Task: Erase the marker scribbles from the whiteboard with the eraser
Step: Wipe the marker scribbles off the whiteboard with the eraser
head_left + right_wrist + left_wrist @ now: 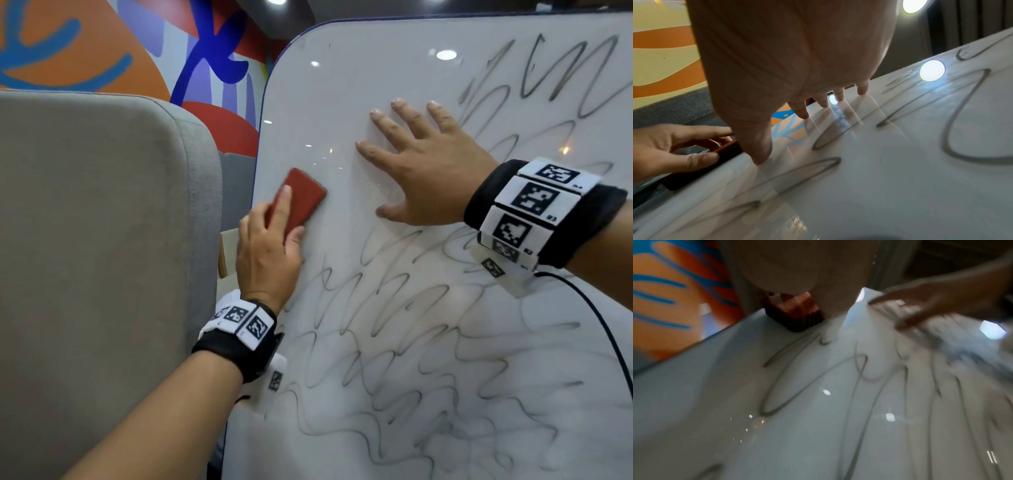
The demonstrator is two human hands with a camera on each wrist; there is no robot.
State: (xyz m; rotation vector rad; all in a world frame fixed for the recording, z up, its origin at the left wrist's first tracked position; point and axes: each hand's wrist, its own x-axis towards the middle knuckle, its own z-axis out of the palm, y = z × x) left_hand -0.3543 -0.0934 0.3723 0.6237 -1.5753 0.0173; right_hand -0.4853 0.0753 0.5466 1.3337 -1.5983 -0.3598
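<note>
A white whiteboard [342, 85] fills the right of the head view, its top-left area wiped clean. Black marker scribbles [394, 342] cover its lower half and its upper right [548, 78]. My left hand [270, 246] grips a red eraser [303, 198] and holds it flat on the board near the left edge. In the left wrist view the eraser [795, 313] sits just above the scribbles [818, 378]. My right hand [421, 164] lies flat on the board with fingers spread, right of the eraser. The right wrist view shows those fingertips [803, 113] touching the board and the eraser [727, 151].
A grey upholstered panel [102, 240] stands just left of the board's edge. Behind it is a wall mural [102, 44] in orange, blue and red. A black cable [599, 318] hangs from my right wrist band across the board.
</note>
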